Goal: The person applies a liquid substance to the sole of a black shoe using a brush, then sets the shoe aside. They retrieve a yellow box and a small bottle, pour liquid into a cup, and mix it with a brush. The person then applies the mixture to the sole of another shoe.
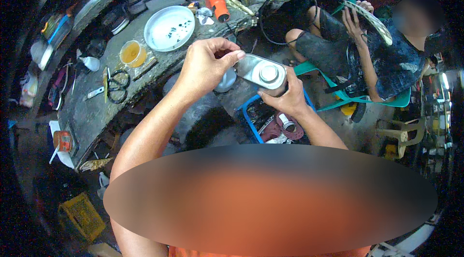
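My right hand is wrapped round the lower right end of a flat-sided silver metal can, whose round cap faces up. The can is held in the air in front of me. At its upper left corner is my left hand, thumb and forefinger pinched together. Whether those fingers grip the can's edge or some small thing is hidden. Just beyond the left hand, on the worn workbench, are a white round dish with dark specks and a clear cup of amber liquid.
Black-handled scissors, a white squeeze bottle and an orange tool lie on the bench. A blue-rimmed basket with maroon items stands below the can. At right, a person sits on a green chair, holding a pale curved piece.
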Demonstrator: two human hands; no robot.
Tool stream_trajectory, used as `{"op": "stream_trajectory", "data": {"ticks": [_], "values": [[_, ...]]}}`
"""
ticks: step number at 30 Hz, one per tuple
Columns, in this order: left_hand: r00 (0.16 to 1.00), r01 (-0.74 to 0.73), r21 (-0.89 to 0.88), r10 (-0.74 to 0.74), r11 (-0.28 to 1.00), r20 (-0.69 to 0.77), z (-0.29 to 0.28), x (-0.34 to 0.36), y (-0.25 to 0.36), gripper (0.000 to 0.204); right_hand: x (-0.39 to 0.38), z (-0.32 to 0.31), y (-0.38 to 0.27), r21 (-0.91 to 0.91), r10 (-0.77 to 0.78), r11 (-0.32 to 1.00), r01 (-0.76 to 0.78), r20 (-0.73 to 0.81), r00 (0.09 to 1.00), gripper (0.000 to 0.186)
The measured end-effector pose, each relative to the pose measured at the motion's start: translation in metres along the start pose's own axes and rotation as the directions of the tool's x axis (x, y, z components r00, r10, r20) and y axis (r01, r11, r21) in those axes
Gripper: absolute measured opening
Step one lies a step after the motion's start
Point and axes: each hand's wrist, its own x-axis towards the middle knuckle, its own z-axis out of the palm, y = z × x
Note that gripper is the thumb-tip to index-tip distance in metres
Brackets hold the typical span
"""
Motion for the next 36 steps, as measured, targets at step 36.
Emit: {"op": "stream_trajectory", "data": {"ticks": [36], "values": [[0.481, 0.621, -0.361, -0.702, 0.696, -0.526, -0.108, -0.280, -0.108, 0.027, -0.080, 0.357, 0.328, 0.426, 0.813, 0.066, -0.902, -0.548, -0.199, 0.080]]}}
